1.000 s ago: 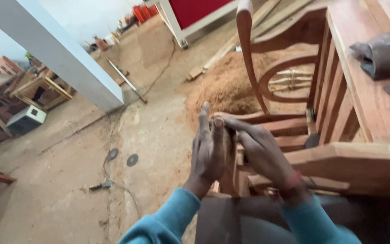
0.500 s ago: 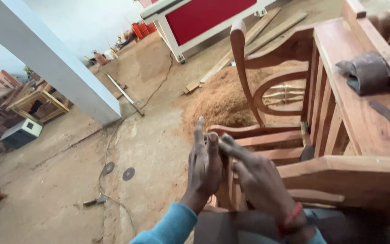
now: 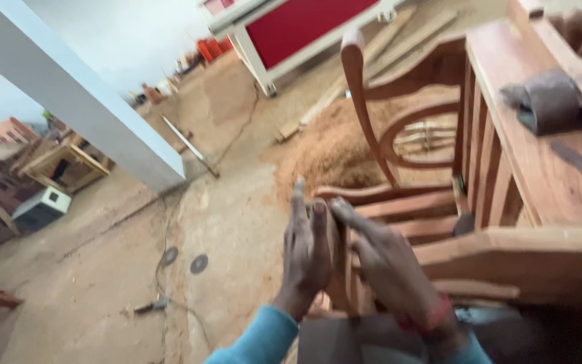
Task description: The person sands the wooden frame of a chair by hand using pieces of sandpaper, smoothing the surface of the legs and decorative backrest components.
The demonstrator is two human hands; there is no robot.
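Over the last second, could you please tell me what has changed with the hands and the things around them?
Little changed. The view swung, so the chair frame, sawdust pile and red machine shifted in the picture. The left hand and right hand stay pressed together on a thin brown piece, fingers up; what it is I cannot tell. The grey cloth stays on the wooden top.

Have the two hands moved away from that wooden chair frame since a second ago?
No. The left hand and right hand remain pressed together beside the wooden chair frame; only the camera view shifted slightly.
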